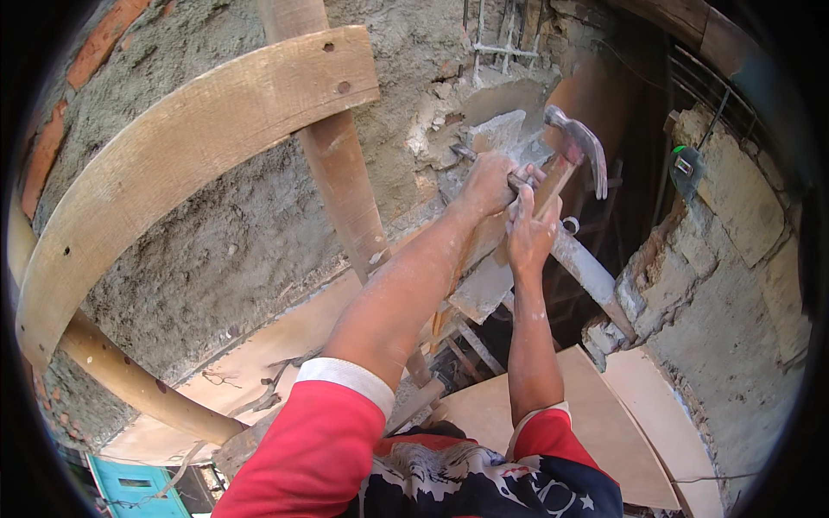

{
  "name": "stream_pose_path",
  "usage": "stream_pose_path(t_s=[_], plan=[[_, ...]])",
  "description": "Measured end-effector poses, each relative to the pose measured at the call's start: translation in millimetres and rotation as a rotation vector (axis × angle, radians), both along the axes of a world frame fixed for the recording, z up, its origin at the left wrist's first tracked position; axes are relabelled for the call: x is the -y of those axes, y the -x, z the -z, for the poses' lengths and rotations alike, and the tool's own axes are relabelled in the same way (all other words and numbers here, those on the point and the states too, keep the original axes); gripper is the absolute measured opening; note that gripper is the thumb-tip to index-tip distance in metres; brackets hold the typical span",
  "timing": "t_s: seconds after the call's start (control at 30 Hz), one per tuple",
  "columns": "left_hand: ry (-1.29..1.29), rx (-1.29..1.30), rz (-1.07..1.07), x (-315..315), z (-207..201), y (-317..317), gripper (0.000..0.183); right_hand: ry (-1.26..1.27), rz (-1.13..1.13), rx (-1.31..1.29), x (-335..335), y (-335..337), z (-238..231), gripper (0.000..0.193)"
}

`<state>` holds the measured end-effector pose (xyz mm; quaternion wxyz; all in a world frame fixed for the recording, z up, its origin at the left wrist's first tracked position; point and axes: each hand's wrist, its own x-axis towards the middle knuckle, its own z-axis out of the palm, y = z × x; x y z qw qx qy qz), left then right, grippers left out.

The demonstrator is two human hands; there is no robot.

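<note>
Both arms come up from the lower edge in red sleeves with white cuffs and stretch toward the upper middle of the frame, dusty with cement. The left hand (486,183) is clenched around a thin metal chisel (461,153), whose tip sits against a broken grey concrete chunk (496,131) on the rough wall (216,233). Just right of it, the right hand (529,229) grips the wooden handle of a claw hammer (572,148); the wrist is cocked upward, and the steel head stands above and to the right of the fingers, claw curving down. Both elbows are nearly straight. A curved wooden plank (173,155) arcs across the upper left over an upright board (345,173), and a round wooden pole (138,384) slants through the lower left
</note>
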<state>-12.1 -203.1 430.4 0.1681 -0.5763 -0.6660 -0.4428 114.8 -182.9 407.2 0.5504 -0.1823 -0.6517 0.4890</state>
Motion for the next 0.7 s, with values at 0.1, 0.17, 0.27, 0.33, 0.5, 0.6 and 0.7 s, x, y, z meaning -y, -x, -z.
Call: stream_pose_path(t_s=[0.1,0.17,0.27,0.33,0.5,0.6,0.7], plan=[[-0.143,0.025,-0.044,-5.4,-10.4,7.5,0.024,-0.128,0.088,0.080,4.0,-28.9,19.0,0.035],[-0.228,0.085,-0.040,-7.3,-12.5,11.3,0.027,-0.085,0.043,0.080,25.1,-57.1,23.5,0.036],[-0.302,0.156,-0.002,-3.3,-24.3,10.8,0.028,0.052,-0.088,0.005,46.7,-98.7,0.2,0.034],[-0.314,0.168,0.001,-2.7,-26.3,13.1,0.026,-0.147,-0.164,-0.399,47.5,-97.7,-17.4,0.034],[-0.299,0.163,0.070,-13.4,-27.0,16.7,0.016,-0.099,-0.182,-0.249,35.9,-84.0,10.1,0.026],[-0.299,0.152,0.044,-9.5,-23.8,22.8,0.010,0.020,-0.009,0.246,28.5,-87.0,5.8,0.022],[-0.314,0.156,0.049,-12.9,-18.1,26.7,0.009,0.062,-0.117,-0.371,53.3,-106.9,-39.7,0.030]])
